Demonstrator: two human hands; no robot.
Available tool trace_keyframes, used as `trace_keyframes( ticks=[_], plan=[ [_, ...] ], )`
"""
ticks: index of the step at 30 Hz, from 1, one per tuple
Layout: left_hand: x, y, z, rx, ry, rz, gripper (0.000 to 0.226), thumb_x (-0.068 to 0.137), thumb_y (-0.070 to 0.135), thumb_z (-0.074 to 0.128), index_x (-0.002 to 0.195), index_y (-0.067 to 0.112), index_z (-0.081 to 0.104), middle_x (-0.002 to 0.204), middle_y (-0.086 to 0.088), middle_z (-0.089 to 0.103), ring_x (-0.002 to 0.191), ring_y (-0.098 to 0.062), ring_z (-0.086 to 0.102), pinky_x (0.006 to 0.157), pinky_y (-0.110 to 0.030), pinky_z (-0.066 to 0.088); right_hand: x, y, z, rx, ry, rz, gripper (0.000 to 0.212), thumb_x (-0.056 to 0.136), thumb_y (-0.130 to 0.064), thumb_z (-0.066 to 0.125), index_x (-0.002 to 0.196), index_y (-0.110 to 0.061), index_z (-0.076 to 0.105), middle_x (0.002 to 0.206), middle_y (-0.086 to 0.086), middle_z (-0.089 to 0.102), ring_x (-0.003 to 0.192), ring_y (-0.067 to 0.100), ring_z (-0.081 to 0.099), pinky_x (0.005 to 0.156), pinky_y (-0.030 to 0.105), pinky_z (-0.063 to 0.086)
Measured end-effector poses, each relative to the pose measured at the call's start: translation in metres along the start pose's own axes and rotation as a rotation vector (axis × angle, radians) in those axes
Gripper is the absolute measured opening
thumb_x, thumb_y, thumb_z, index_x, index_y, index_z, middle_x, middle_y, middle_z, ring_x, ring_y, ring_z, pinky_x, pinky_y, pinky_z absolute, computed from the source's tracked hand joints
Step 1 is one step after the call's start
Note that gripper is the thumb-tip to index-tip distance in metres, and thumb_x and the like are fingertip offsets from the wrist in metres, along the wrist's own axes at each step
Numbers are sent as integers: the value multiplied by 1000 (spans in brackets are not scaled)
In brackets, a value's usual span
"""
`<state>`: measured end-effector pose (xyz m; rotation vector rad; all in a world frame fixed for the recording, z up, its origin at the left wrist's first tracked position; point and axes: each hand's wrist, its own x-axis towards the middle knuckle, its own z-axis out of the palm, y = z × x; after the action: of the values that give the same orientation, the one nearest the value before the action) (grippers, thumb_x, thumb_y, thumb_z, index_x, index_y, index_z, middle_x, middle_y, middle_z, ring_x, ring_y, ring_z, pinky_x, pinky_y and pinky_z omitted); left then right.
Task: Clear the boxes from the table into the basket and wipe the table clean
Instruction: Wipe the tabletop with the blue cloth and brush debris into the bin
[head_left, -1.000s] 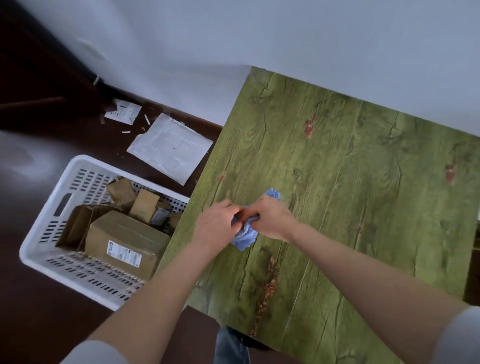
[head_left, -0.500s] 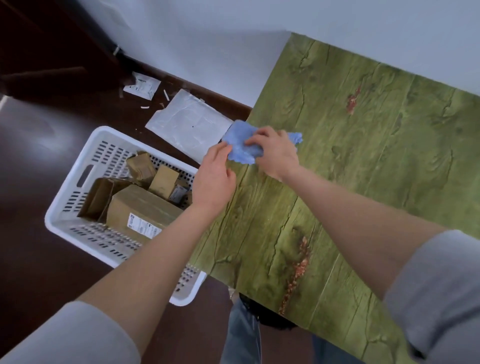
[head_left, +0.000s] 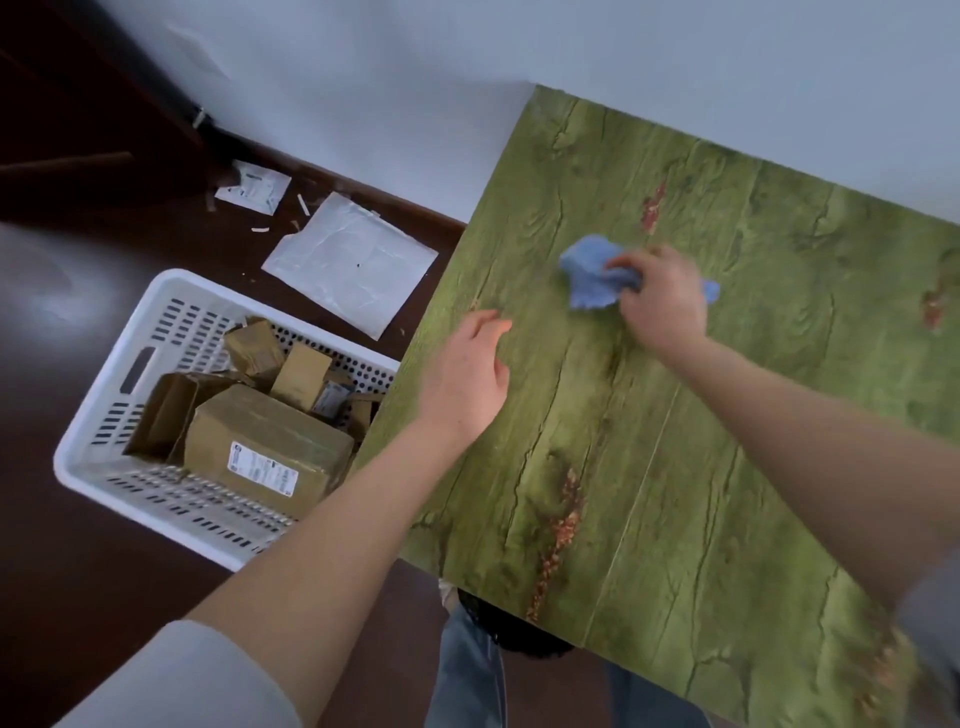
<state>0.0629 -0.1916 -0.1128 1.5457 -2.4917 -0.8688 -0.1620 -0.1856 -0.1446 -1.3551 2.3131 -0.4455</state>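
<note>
Blue cloth (head_left: 592, 283) bunched in our right hand (head_left: 662, 299); left hand (head_left: 465, 371) spread, empty; bunching may miss the reddish smears (head_left: 558, 535).

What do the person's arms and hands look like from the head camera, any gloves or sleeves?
No gloves: the left hand and right hand are bare, with no rings or watch visible. Both forearms are bare too. Light grey sleeves are pushed up toward the elbows, the left sleeve at the bottom edge, the right sleeve blurred at the frame's right edge.
</note>
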Motion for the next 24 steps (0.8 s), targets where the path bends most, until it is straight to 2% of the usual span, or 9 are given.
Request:
trace_keyframes(
  ticks=[3, 6, 9, 11, 13, 15, 21, 22, 24],
  plan=[
    [6, 13, 13, 14, -11, 13, 48, 91, 9, 51, 138, 14, 44, 150, 4, 33, 114, -16, 56, 88, -26, 47, 3, 22, 2, -30, -45, 104, 51, 82, -2, 47, 125, -27, 61, 134, 5, 48, 117, 35, 43, 101, 32, 33],
    [13, 26, 25, 71, -66, 70, 60, 90, 12, 54, 146, 15, 31, 154, 4, 26, 130, -16, 43, 99, -29, 42, -33, 17, 27, 15, -89, -86, 46, 81, -2, 53, 117, -27, 67, 131, 1, 53, 114, 32, 45, 98, 26, 31],
    [12, 30, 39, 212, -245, 136, 64, 90, 14, 54, 147, 13, 26, 154, 0, 26, 138, -18, 33, 108, -27, 30, -80, 15, 41, 63, -130, -205, 40, 80, -3, 57, 111, -25, 71, 125, -1, 59, 110, 29, 47, 92, 19, 25],
    [1, 29, 46, 304, -283, 173, 56, 89, 16, 56, 142, 13, 37, 146, -2, 36, 131, -21, 39, 104, -30, 35, -105, 18, 42, 69, -147, -224, 38, 81, -5, 59, 110, -25, 71, 124, -3, 59, 110, 28, 47, 91, 20, 24],
    [-12, 30, 50, 382, -270, 206, 43, 88, 20, 59, 129, 16, 49, 129, -1, 46, 115, -22, 47, 88, -32, 44, -123, 24, 39, 63, -203, -229, 37, 81, -6, 58, 109, -27, 71, 124, -5, 58, 113, 24, 45, 94, 22, 27],
    [-26, 35, 52, 418, -309, 195, 34, 87, 22, 60, 120, 16, 53, 118, -1, 50, 107, -20, 50, 78, -29, 42, -141, 28, 35, 59, -283, -212, 34, 83, -9, 57, 107, -29, 72, 124, -8, 56, 114, 20, 44, 97, 23, 29],
    [-48, 75, 64, 383, -514, 116, 14, 86, 20, 56, 98, 14, 61, 99, -5, 60, 93, -26, 62, 70, -33, 46, -161, 48, 11, 83, -498, -132, 32, 86, -10, 52, 103, -28, 72, 111, -4, 58, 106, 18, 49, 84, 27, 41],
    [-43, 84, 64, 362, -497, 119, 14, 86, 21, 56, 97, 14, 62, 97, -6, 61, 93, -27, 62, 70, -34, 47, -155, 54, 3, 95, -474, -120, 32, 84, -9, 53, 103, -26, 73, 107, 1, 59, 105, 21, 52, 83, 28, 42],
    [-24, 106, 65, 288, -374, 141, 18, 86, 21, 55, 101, 14, 64, 100, -9, 61, 95, -29, 61, 73, -36, 46, -134, 72, -14, 164, -297, -64, 30, 79, -4, 58, 99, -19, 75, 100, 9, 61, 99, 26, 55, 79, 27, 39]
  ],
)
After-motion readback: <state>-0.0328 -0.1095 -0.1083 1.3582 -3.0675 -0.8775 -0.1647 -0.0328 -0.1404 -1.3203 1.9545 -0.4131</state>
